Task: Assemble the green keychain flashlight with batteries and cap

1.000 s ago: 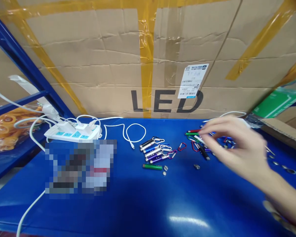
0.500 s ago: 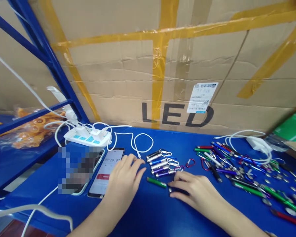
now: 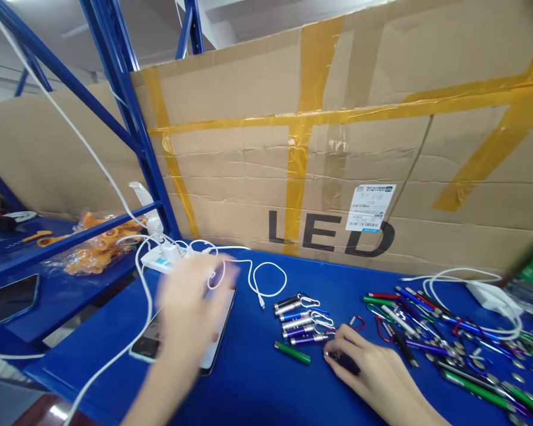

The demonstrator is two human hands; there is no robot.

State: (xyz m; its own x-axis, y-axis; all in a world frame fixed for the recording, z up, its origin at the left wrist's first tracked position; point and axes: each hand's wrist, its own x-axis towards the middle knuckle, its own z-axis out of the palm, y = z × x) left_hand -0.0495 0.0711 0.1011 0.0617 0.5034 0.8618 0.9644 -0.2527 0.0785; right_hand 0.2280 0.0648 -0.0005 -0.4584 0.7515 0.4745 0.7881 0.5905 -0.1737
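My left hand is smeared by motion above a phone and a second phone; its fingers are too blurred to read. On the blue table, my right hand has its fingers closed around what looks like a small black flashlight, mostly hidden by the fingers. A green tube lies just left of that hand. Beyond it is a row of several small flashlights in black, silver, blue and purple, with silver carabiner clips. A loose red carabiner rests behind my right hand.
Many coloured tubes and carabiners are heaped with button cells at the right. A white adapter with cable lies behind them. A power strip stands at left. A large cardboard box closes off the back, beside a blue rack post.
My left hand has lifted and moved left, over the phones, away from the green tube. The camera view has tilted up. My right hand has shifted slightly away from the green tube.
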